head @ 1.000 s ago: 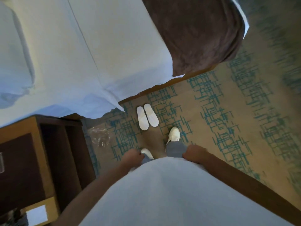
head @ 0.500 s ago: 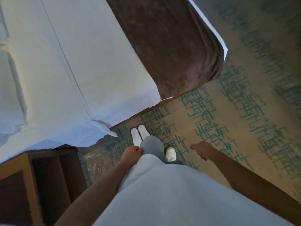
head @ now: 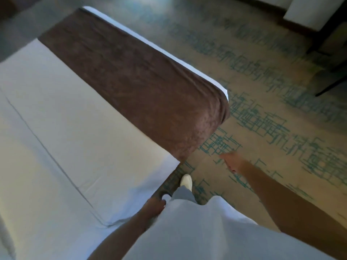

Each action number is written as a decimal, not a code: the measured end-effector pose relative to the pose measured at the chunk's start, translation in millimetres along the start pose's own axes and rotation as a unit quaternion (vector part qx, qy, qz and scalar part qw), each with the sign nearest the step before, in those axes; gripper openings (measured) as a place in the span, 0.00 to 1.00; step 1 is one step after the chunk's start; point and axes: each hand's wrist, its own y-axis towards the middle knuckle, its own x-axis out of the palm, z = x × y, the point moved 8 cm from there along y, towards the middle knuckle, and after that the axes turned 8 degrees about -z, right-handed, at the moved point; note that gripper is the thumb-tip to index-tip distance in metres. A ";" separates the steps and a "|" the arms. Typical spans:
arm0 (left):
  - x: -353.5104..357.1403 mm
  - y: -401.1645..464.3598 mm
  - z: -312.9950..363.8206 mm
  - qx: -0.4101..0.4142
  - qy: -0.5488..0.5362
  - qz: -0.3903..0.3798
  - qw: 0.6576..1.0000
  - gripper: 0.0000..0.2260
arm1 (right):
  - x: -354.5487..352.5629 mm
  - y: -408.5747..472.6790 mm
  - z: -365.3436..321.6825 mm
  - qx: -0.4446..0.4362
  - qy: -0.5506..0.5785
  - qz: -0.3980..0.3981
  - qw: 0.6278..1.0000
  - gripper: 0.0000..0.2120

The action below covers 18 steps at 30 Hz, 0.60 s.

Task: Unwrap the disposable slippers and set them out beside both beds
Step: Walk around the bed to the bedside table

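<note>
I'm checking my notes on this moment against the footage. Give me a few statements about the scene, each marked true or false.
1. A brown runner lies across the bed. True.
2. The right hand holds a pair of slippers. False: it holds nothing, fingers extended over the carpet.
3. The carpet has a teal line pattern. True.
4. The left hand rests on top of the runner. False: it hangs beside the person's shirt, near the bed's edge.
5. One white shoe shows on the carpet. True.

Dim, soft daylight; heavy motion blur on carpet (head: pixel 262 113), wide-angle bending at edges.
</note>
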 end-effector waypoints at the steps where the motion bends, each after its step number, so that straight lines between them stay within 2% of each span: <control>1: -26.3 -29.3 28.6 0.014 -0.010 0.006 1.000 0.11 | -1.9 1.7 1.7 0.007 0.005 0.007 1.000 0.18; 3: -72.8 -51.3 89.0 0.110 0.028 0.019 0.993 0.14 | -2.3 1.9 17.3 0.027 0.036 0.022 0.999 0.16; 4: -90.2 -50.9 114.6 0.142 0.033 0.022 0.989 0.15 | -1.3 1.1 30.6 0.042 0.053 0.031 0.997 0.18; 6: -118.0 -46.2 150.6 0.111 -0.009 0.048 0.993 0.17 | 1.4 -2.1 62.9 0.071 0.064 0.050 0.994 0.23; 7: -127.9 -45.4 174.3 0.116 0.014 0.054 0.992 0.18 | 1.5 -7.0 78.4 0.089 0.063 0.059 0.992 0.23; 10: -151.4 -54.4 249.8 0.171 0.033 0.029 0.984 0.20 | 9.5 -19.6 112.8 0.118 0.034 0.049 0.991 0.20; 12: -156.2 -55.0 288.6 0.198 0.045 0.023 0.979 0.18 | 11.4 -27.0 134.4 0.151 -0.003 0.035 0.988 0.11; 14: -157.0 -51.7 317.7 0.213 0.050 0.015 0.976 0.17 | 9.0 -24.1 144.0 0.166 -0.038 0.012 0.985 0.16; 16: -156.0 -46.1 335.9 0.223 0.047 0.011 0.974 0.18 | -1.5 -13.7 143.9 0.172 0.023 0.029 0.984 0.18; 18: -150.8 -34.3 343.2 0.207 0.030 0.004 0.978 0.19 | -12.5 -2.5 135.8 0.176 0.108 0.029 0.978 0.14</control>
